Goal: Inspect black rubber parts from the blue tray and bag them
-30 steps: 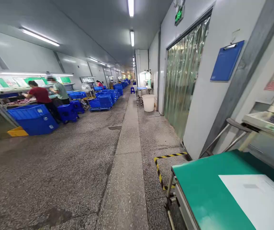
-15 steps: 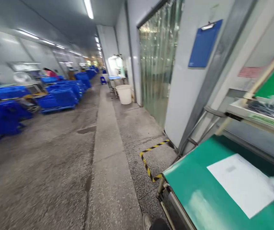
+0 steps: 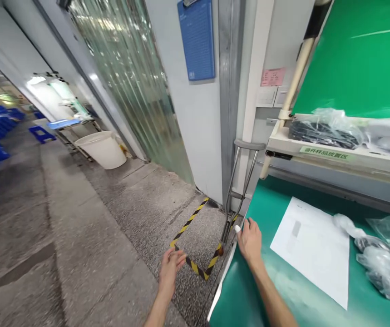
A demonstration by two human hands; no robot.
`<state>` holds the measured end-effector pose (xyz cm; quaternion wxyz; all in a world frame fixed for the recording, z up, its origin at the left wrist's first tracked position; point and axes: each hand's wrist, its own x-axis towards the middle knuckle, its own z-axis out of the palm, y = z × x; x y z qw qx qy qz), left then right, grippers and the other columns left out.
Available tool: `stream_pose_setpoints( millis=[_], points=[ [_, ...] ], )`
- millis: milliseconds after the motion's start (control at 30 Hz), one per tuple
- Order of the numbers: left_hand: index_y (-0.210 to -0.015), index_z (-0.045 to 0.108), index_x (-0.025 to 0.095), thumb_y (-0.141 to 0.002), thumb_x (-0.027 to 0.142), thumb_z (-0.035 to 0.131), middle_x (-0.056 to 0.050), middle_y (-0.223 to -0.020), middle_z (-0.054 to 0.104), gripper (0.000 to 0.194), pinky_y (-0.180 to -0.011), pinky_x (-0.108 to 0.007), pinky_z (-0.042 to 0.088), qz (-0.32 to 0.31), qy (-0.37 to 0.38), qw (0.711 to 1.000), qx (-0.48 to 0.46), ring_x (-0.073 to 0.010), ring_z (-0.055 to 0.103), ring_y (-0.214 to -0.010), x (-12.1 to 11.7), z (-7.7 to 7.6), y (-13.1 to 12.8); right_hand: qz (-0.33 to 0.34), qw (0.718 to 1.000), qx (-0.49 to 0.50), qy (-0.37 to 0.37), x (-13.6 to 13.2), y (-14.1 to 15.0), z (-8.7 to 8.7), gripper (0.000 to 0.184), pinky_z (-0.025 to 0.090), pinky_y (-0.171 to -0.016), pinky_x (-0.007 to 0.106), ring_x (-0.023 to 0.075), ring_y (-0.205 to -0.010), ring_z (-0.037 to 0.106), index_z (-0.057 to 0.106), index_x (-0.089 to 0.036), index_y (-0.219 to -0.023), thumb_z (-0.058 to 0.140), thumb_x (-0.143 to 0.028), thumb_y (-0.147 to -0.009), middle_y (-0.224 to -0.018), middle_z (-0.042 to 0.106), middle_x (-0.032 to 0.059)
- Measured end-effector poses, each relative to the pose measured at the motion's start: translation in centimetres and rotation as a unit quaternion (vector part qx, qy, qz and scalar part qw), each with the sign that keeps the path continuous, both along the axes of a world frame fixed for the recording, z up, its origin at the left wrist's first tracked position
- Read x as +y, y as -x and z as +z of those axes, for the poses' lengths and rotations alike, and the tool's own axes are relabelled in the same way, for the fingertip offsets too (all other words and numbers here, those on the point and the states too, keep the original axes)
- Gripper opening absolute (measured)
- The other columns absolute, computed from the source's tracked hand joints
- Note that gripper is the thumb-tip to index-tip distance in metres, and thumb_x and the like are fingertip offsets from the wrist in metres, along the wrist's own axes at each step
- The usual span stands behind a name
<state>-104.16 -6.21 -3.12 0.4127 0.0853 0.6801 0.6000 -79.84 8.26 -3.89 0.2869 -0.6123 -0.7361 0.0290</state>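
Note:
My left hand [image 3: 170,268] hangs over the floor to the left of the green-topped table, fingers loosely bent and apart, with nothing seen in it. At the table's left edge, my right hand [image 3: 250,240] is above or touching the green table top [image 3: 235,290]; its fingers are partly spread and something white covers a digit tip. A printed white sheet [image 3: 313,247] lies to the right of that hand. Beyond it are clear plastic bags with dark contents [image 3: 382,268]. Just past my right hand, a grey crutch [image 3: 239,181] leans against the wall.
Black-and-yellow tape [image 3: 191,222] marks a floor area beside the table. A labelled shelf [image 3: 317,154] holds bagged items above the table. A blue clipboard [image 3: 197,41] hangs near a plastic strip curtain [image 3: 126,68]. A white tub [image 3: 102,150] and blue stool [image 3: 41,135] stand farther left.
My view has swung right and closer to the table, bringing the crutch and shelf into fuller sight. Both my hands have come into view.

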Motion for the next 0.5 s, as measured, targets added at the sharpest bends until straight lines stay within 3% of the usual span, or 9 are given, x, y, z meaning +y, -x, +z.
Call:
stream_pose_setpoints(
  millis=[67,200,367,433,500],
  points=[
    [-0.107,0.042,0.018,-0.082,0.025,0.049,-0.009,-0.095,0.062,0.027,-0.076,-0.03,0.051,-0.069,-0.02,0.997,0.023,-0.017,0.066,-0.08,7.1,0.3,-1.0,-0.032,0.999,0.008,-0.014,1.0,1.5,-0.7,0.046,0.026,-0.099,0.053,0.0371,-0.129,0.024,0.049,0.002,-0.12,0.039,-0.023,-0.083,-0.129,0.038,0.0286],
    [-0.112,0.041,0.014,-0.085,0.025,0.041,-0.013,-0.102,0.061,0.03,-0.073,-0.029,0.051,-0.22,-0.028,0.962,0.159,-0.0176,0.064,-0.089,21.7,0.2,-3.7,-0.013,0.998,-0.018,-0.057,1.7,2.3,-2.2,0.045,0.025,-0.099,0.055,0.0353,-0.132,0.019,0.047,-0.008,-0.122,0.039,-0.023,-0.081,-0.132,0.037,0.0238],
    [-0.122,0.04,0.008,-0.078,0.015,0.053,-0.019,-0.118,0.055,0.046,-0.094,-0.03,0.039,-0.278,-0.053,0.924,0.256,-0.02,0.054,-0.109,40.1,-0.4,-6.4,-0.03,0.997,-0.028,-0.058,2.3,2.4,-3.8,0.048,0.026,-0.098,0.057,0.0366,-0.131,0.024,0.041,-0.014,-0.128,0.04,-0.021,-0.08,-0.136,0.035,0.0209],
    [-0.124,0.037,0.004,-0.074,0.011,0.057,-0.022,-0.129,0.045,0.055,-0.1,-0.028,0.032,-0.293,-0.069,0.91,0.286,-0.0218,0.042,-0.122,46.1,-0.1,-7.5,-0.037,0.997,-0.03,-0.054,2.4,2.5,-4.3,0.05,0.029,-0.097,0.057,0.0373,-0.131,0.025,0.04,-0.017,-0.129,0.043,-0.02,-0.079,-0.137,0.034,0.0191],
    [-0.125,0.034,0.002,-0.07,0.009,0.06,-0.023,-0.133,0.041,0.062,-0.101,-0.028,0.029,-0.308,-0.087,0.897,0.306,-0.0228,0.037,-0.125,50.4,0.1,-8.9,-0.04,0.997,-0.04,-0.046,2.5,2.6,-4.5,0.054,0.032,-0.097,0.056,0.0375,-0.131,0.025,0.04,-0.017,-0.131,0.047,-0.019,-0.078,-0.138,0.034,0.018]
  ],
)
